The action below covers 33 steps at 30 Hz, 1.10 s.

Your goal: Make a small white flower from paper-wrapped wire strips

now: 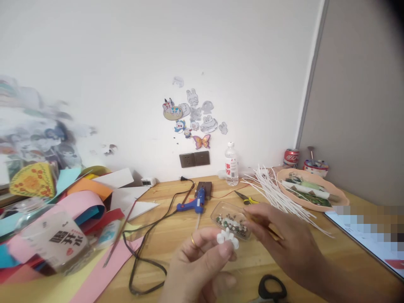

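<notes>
Between thumb and fingers, my left hand [205, 261] pinches a small white flower-shaped piece [232, 240]. My right hand [284, 240] is closed around a thin brass-coloured tool [274, 232], possibly tweezers; its tip is hidden or blurred by the box. Just beyond both hands sits a clear plastic box [224, 207] with green, white and metallic beads [234, 225] in it. The right fingers are over the box's right side. Behind it lies a blue glue gun [193, 205] with a glue stick in its back. Black-handled scissors [272, 290] lie near the front edge.
Coloured paper and packets [69, 235] heap up at the left. A black cable [135, 252] loops over the table. At the right are yellow-handled pliers [248, 198], white strips [274, 193], a peach tray [342, 198] and a screen [356, 235]. A water bottle [232, 166] stands behind.
</notes>
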{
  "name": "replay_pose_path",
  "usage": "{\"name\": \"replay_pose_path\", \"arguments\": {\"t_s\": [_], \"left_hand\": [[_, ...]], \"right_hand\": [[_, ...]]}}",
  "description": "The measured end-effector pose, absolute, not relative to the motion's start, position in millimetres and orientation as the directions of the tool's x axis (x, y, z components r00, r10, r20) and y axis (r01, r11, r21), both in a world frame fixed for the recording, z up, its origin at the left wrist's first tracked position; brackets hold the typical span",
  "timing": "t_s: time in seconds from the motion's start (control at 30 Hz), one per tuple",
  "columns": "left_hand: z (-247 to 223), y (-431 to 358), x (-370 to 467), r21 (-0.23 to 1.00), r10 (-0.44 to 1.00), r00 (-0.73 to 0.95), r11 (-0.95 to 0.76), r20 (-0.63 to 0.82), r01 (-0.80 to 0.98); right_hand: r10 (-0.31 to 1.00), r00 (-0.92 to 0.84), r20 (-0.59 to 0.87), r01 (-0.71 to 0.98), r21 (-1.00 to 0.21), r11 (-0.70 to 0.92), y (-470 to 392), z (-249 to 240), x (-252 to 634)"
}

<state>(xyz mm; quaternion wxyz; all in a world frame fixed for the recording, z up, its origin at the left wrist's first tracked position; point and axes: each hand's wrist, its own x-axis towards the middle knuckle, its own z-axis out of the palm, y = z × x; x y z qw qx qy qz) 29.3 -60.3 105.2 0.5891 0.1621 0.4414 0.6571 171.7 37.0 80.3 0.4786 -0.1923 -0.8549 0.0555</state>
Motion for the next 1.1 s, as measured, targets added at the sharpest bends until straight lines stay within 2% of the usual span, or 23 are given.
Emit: {"name": "replay_pose_path", "arguments": {"t_s": [0.07, 0.1, 0.17, 0.23, 0.53, 0.73, 1.1], "left_hand": [[106, -58, 30, 0.804, 0.902, -0.346, 0.004, -0.26, -0.594], [105, -57, 31, 0.824, 0.895, -0.382, -0.028, -0.231, -0.566], [103, -54, 32, 0.86, 0.889, -0.426, -0.081, -0.166, -0.504], [100, -53, 33, 0.878, 0.895, -0.43, -0.107, -0.119, -0.466], [91, -57, 23, 0.94, 0.927, -0.361, -0.026, -0.105, -0.339], [93, -57, 22, 0.974, 0.936, -0.336, 0.029, -0.106, -0.225], [96, -57, 21, 0.98, 0.967, -0.231, 0.062, -0.105, -0.188]], "right_hand": [[0.592, -0.5, 0.632, 0.253, -0.547, 0.798, 31, 86, 170], [0.63, -0.537, 0.562, 0.224, -0.625, 0.748, 27, 89, 169], [0.662, -0.583, 0.472, 0.18, -0.719, 0.671, 19, 93, 169], [0.673, -0.605, 0.425, 0.166, -0.76, 0.628, 11, 95, 168], [0.69, -0.66, 0.296, 0.158, -0.843, 0.513, 11, 99, 172], [0.641, -0.686, 0.345, 0.172, -0.779, 0.603, 12, 102, 176], [0.602, -0.777, 0.186, 0.222, -0.813, 0.538, 13, 112, 185]]}}
